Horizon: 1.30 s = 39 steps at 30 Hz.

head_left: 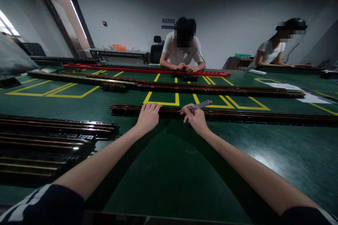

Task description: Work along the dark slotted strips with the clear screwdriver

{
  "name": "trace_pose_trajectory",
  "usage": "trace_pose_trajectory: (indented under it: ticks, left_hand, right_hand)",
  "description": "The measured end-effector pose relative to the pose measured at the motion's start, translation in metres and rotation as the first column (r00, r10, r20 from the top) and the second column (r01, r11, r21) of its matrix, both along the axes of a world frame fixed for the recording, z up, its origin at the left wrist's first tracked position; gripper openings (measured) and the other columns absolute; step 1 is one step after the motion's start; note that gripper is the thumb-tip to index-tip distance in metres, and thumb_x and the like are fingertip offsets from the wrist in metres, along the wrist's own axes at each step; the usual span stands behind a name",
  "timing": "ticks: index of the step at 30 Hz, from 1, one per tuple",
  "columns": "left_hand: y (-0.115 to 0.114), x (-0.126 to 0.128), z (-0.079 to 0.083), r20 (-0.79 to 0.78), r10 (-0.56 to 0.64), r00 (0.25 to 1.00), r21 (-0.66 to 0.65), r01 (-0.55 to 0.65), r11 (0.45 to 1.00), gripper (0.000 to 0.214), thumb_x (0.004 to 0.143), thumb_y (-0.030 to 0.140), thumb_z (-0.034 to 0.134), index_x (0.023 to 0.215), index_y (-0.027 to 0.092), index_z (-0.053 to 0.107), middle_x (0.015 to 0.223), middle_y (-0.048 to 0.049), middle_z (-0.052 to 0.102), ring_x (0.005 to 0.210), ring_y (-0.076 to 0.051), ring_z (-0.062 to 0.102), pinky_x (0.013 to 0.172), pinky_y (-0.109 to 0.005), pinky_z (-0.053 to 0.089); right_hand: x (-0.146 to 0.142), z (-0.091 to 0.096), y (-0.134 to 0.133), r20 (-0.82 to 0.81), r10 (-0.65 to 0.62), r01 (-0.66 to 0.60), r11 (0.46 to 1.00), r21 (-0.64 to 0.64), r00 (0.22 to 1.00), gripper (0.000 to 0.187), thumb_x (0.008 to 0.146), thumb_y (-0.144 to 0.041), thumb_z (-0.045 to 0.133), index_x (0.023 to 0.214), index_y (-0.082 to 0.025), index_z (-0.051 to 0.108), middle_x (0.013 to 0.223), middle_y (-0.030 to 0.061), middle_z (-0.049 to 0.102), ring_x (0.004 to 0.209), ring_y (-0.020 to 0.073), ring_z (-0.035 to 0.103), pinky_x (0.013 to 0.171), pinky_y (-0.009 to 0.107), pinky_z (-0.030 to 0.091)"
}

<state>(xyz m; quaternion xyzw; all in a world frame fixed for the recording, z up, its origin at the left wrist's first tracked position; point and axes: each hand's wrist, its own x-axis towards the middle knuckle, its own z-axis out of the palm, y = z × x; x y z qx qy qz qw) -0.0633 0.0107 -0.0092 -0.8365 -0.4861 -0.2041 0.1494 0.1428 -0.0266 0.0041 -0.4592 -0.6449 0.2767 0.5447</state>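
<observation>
Your right hand held a pen-like tool — rail beneath, running crosswise; left hand lay over it, clasp unclear.

One camera gives the only view; it sits on the person's head, on the near side of the long dark rail and above it; it faces forward and down, so the rail runs across the middle of what we see; it is close enough to show the fingers of the left hand and right hand at the rail; the green table fills the part below the rail; the view is wide, and beyond the rail it takes in a co-worker and the wall behind.
</observation>
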Motion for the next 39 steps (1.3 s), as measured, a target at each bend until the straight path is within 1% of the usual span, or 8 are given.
trace_pose_trajectory:
  ticks: [9,12,16,21,27,32,39]
  left_hand:
    - [-0.0035,0.0020,0.0040,-0.004,0.019,1.000,-0.014,-0.019,1.000,0.042,0.086,0.010,0.034,0.123,0.012,0.054,0.122,-0.0113,0.060,0.115,-0.026,0.051,0.104,-0.044,0.033]
    - [-0.0025,0.0009,0.0039,0.006,0.023,1.000,-0.037,-0.023,0.999,0.044,0.085,0.008,0.033,0.123,0.012,0.053,0.123,-0.0117,0.059,0.117,-0.025,0.050,0.105,-0.044,0.032]
    - [0.0008,-0.0019,0.0022,0.019,0.000,1.000,-0.055,0.001,0.998,0.044,0.085,0.008,0.031,0.124,0.011,0.052,0.124,-0.0116,0.058,0.119,-0.024,0.048,0.107,-0.043,0.031]
    - [0.0033,-0.0044,0.0008,0.038,-0.022,0.999,-0.068,0.024,0.997,0.043,0.085,0.010,0.032,0.123,0.012,0.053,0.122,-0.0108,0.060,0.116,-0.023,0.050,0.104,-0.042,0.034]
    - [0.0026,-0.0052,0.0019,0.060,-0.038,0.998,-0.068,0.042,0.997,0.042,0.087,0.013,0.030,0.121,0.013,0.053,0.121,-0.0114,0.060,0.115,-0.024,0.051,0.102,-0.043,0.036]
    - [0.0023,-0.0058,0.0029,0.067,-0.041,0.997,-0.082,0.046,0.996,0.041,0.087,0.015,0.031,0.121,0.014,0.053,0.121,-0.0107,0.060,0.115,-0.024,0.051,0.103,-0.042,0.035]
    - [0.0024,-0.0056,0.0020,0.059,-0.041,0.997,-0.064,0.045,0.997,0.041,0.085,0.013,0.033,0.121,0.013,0.054,0.119,-0.0112,0.060,0.113,-0.024,0.052,0.102,-0.043,0.035]
  right_hand:
    - [-0.0002,-0.0038,0.0036,-0.064,-0.023,0.023,1.000,0.005,0.998,0.037,0.080,-0.054,0.055,0.075,-0.017,0.056,0.068,0.0030,0.064,0.040,0.0088,0.054,0.036,0.020,0.040]
    - [0.0000,-0.0037,0.0036,-0.054,-0.027,0.027,1.000,0.003,0.998,0.035,0.081,-0.052,0.054,0.074,-0.017,0.055,0.068,0.0033,0.065,0.041,0.0091,0.055,0.037,0.020,0.041]
    - [0.0006,-0.0029,0.0029,-0.018,-0.009,0.009,1.000,-0.016,1.000,0.031,0.082,-0.048,0.055,0.075,-0.018,0.055,0.070,0.0035,0.065,0.043,0.0095,0.056,0.040,0.021,0.043]
    - [0.0013,-0.0024,0.0019,-0.008,0.020,-0.020,0.999,-0.038,1.000,0.026,0.082,-0.044,0.056,0.078,-0.018,0.056,0.072,0.0037,0.066,0.045,0.0099,0.057,0.040,0.021,0.043]
    - [-0.0001,-0.0016,0.0013,-0.019,-0.001,0.000,0.999,-0.039,1.000,0.028,0.082,-0.045,0.056,0.075,-0.018,0.056,0.071,0.0038,0.066,0.044,0.0097,0.056,0.039,0.020,0.042]
    - [0.0005,-0.0043,0.0032,-0.079,-0.028,0.026,0.999,-0.019,0.997,0.032,0.080,-0.049,0.057,0.072,-0.018,0.056,0.067,0.0021,0.063,0.042,0.0088,0.055,0.038,0.020,0.042]
    - [0.0026,-0.0073,0.0040,-0.134,-0.072,0.074,0.997,0.010,0.988,0.028,0.081,-0.044,0.056,0.072,-0.017,0.056,0.066,0.0012,0.061,0.042,0.0078,0.053,0.038,0.019,0.041]
